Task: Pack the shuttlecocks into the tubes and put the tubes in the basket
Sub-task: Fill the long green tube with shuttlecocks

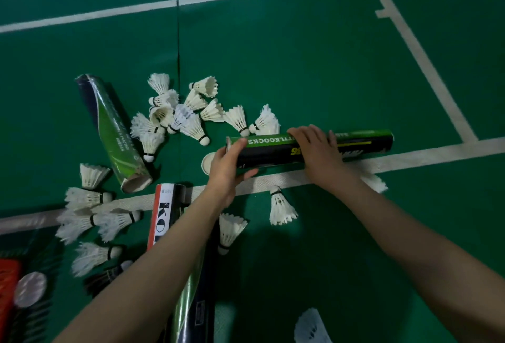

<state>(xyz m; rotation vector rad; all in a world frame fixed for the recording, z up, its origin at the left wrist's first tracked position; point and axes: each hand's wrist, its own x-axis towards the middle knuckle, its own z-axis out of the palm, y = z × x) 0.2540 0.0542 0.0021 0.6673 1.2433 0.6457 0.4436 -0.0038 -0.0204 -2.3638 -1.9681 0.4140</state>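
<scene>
A green-and-black shuttlecock tube [360, 144] lies sideways over the white court line. My left hand [226, 167] grips its left end, thumb over the rim. My right hand [317, 151] grips its middle from above. A white cap [207, 162] lies on the floor beside the left hand. Several white shuttlecocks [191, 113] are heaped beyond the tube, with more scattered at the left [90, 222] and in front [281, 206]. A dark basket [24, 288] shows at the bottom-left corner, with a red tube and a round cap inside.
A green tube [114, 132] lies open-ended at the left. An orange, white and black tube [164, 217] and a long dark tube [196, 301] lie under my left forearm. Another shuttlecock [311, 326] sits at the bottom edge. Green court floor stretches beyond.
</scene>
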